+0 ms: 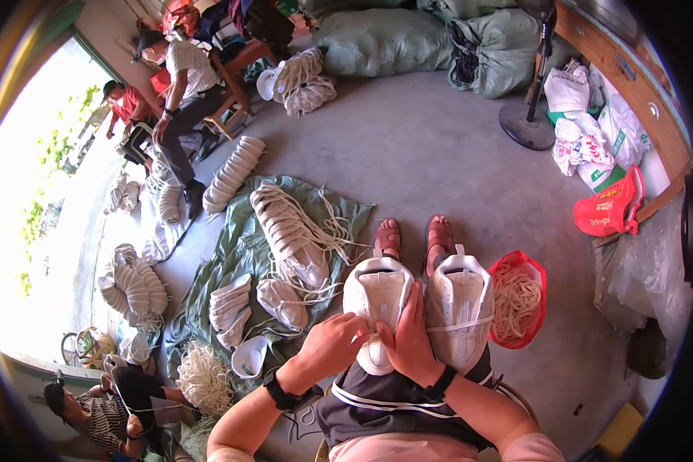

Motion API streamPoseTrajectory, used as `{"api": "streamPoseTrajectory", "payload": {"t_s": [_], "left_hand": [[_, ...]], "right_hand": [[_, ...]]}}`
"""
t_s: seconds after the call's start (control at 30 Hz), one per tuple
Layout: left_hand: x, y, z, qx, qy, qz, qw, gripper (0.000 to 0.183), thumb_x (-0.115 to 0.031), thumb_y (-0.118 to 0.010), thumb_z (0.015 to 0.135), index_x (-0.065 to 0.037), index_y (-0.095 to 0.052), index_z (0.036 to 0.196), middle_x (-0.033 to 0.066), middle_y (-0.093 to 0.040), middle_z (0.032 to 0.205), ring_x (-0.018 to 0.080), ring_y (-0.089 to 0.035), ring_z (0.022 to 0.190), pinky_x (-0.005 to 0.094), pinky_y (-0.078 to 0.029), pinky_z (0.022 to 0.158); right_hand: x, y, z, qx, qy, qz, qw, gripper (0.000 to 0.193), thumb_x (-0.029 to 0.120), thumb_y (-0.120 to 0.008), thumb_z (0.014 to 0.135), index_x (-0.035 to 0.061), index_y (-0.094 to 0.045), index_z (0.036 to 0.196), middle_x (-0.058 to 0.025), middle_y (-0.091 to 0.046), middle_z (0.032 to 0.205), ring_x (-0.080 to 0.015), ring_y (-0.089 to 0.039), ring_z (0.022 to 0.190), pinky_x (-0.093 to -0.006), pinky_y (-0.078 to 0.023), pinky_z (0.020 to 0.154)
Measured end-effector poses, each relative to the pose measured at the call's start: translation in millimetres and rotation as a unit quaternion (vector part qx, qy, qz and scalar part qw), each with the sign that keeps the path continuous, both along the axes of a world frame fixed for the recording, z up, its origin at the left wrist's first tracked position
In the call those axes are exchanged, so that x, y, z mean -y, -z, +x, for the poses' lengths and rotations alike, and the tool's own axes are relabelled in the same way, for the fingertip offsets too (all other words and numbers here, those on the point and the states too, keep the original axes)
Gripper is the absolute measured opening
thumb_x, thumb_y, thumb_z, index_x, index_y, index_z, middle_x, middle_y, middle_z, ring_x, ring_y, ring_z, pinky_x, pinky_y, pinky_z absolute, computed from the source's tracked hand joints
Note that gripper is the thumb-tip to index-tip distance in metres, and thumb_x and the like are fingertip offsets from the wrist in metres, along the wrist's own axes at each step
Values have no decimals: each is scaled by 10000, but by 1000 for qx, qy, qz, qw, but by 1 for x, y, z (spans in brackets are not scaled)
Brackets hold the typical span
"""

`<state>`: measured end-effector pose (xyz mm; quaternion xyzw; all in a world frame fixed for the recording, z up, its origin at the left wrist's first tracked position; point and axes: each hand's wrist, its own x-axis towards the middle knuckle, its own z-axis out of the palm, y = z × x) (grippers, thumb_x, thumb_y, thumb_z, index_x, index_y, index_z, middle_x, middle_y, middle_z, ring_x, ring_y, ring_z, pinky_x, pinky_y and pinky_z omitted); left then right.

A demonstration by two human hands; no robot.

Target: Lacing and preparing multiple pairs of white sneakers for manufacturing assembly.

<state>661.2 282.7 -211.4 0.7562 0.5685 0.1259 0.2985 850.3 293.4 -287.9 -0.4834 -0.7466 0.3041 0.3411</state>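
Note:
A pair of white sneakers rests on my lap, toes toward me. My right hand [410,340] grips the side of the left sneaker [379,288], its thumb over the lower tongue and its fingers along the side. At the opposite edge of that shoe, the bent fingers of my left hand [327,350] press together near the lower eyelets; whatever they pinch is too small to make out. Beside it lies the right sneaker [460,296], with a white lace across its front and no hand on it. White cord also lies over my dark shorts.
To my right stands a red bag [543,304] of pale laces. Nested sneakers [285,223] and a white bowl [249,357] lie on a green sheet [231,239] to my left. Other people sit at the left. Large sacks [385,38] and a fan stand [527,127] are farther off.

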Motion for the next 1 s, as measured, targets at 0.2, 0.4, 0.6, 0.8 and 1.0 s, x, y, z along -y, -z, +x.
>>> {"api": "streamPoseTrajectory", "payload": {"t_s": [0.2,0.4,0.6,0.8,1.0], "left_hand": [[4,-2,2,-31,9,10,999,99,-163,-643,920,-65,-639,931,116,-661,902,343,-670,857,447,-545,729],[6,0,6,-40,12,18,999,90,-159,-618,926,-70,-622,940,112,-644,890,352,-657,871,459,-546,731],[5,0,6,-43,20,18,999,86,-145,-608,931,-64,-614,960,114,-646,901,354,-655,895,455,-545,747],[2,-9,3,-2,33,-10,999,106,-131,-633,918,-48,-624,983,130,-655,919,352,-659,908,452,-542,764],[0,-6,4,2,37,-17,999,114,-137,-636,919,-48,-636,990,128,-670,944,339,-673,912,427,-549,774]], "right_hand": [[3,1,0,3,0,-2,1000,929,325,-591,988,-171,-14,1520,-466,-111,1542,-606,-198,1443,-568,-205,1221],[5,1,-1,-3,6,3,1000,924,325,-585,991,-165,-12,1524,-461,-117,1542,-609,-209,1437,-569,-216,1216],[5,3,1,3,5,11,1000,923,321,-586,990,-161,-9,1526,-459,-118,1543,-608,-209,1438,-568,-215,1216],[4,3,3,3,-1,9,1000,916,310,-590,988,-166,-15,1519,-464,-117,1540,-607,-205,1439,-570,-207,1217],[3,3,5,6,-3,13,1000,909,295,-592,986,-172,-19,1514,-469,-117,1534,-613,-208,1434,-574,-207,1216]]}}
